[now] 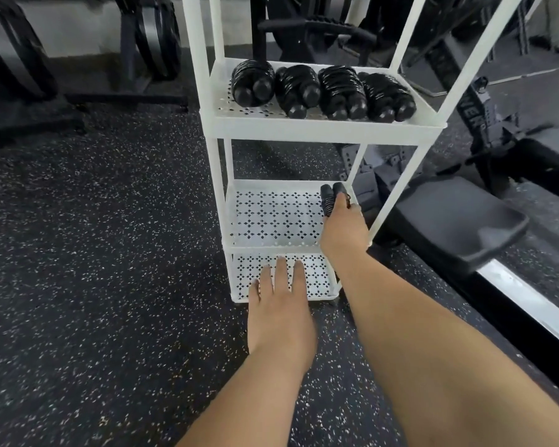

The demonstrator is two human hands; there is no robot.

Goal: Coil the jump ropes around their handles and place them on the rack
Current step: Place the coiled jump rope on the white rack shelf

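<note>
Speckled floor (94,253) of a gym, on which stands the white rack (320,127) of three perforated shelves; a padded bench (459,227) lies just to its right, and plates (155,37) are stored at the rear wall. On the top shelf (223,101) we see four stored ropes (323,88), each wound tightly round its paired handles and laid side by side with the handle ends toward us; we judge this packing is meant to keep the cords from unwinding and to fill the shelf from edge to edge, so that the next bundle must go lower. The middle shelf (271,217) receives it: the right hand (344,230) reaches in between the front posts and is clamped on a coiled rope (331,198) at the shelf's right rear corner, handle ends pointing away from us; we take the corner position as the start of a second row. Whether the rope already rests on the shelf, we cannot tell. The left hand (279,304) holds nothing, its fingers straight and slightly apart over the bottom shelf (317,279); whether it touches the shelf is unclear, though we read the pose as steadying. Release of the rope is not yet made.
</note>
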